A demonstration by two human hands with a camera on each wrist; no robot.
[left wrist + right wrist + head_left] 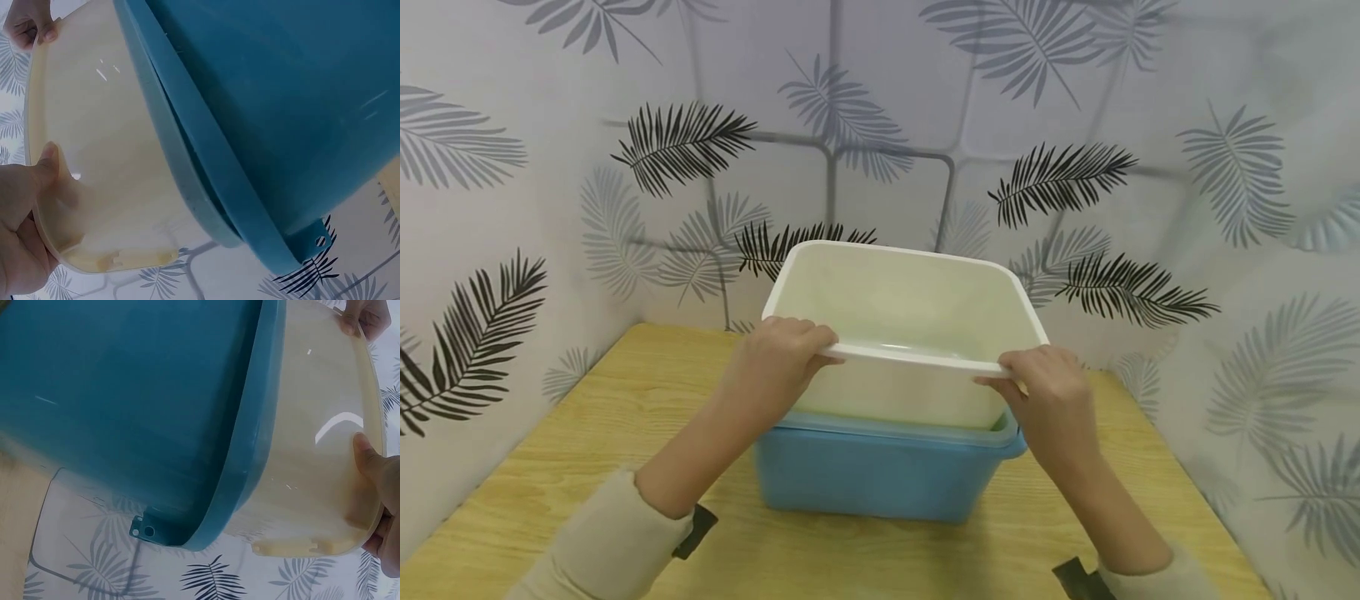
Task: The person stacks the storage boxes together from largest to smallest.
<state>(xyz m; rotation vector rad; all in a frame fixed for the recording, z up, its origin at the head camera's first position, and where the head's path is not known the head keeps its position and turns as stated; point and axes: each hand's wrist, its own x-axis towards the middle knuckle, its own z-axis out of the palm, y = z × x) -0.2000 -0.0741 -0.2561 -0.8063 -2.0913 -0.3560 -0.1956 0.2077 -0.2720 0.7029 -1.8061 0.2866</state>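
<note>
A white plastic basin [902, 387] is tilted up, its lower part inside a blue basin [868, 479] on the table. A paler blue rim [887, 427] shows just inside the blue one. My left hand [778, 358] grips the white basin's near rim toward the left corner, fingers over the edge and thumb on the outer wall. At the right end of that rim, my right hand [1051, 396] grips in the same way. Both wrist views show the white wall [100, 119] rising out of the blue basin, with a thumb [367, 456] pressed against it.
The wood-grain table [647, 392] lies under the blue basin and reaches to its left and right. Walls covered in a leaf-patterned sheet [917, 75] close in the back and both sides. A holed tab [145, 530] juts out from the blue basin's rim.
</note>
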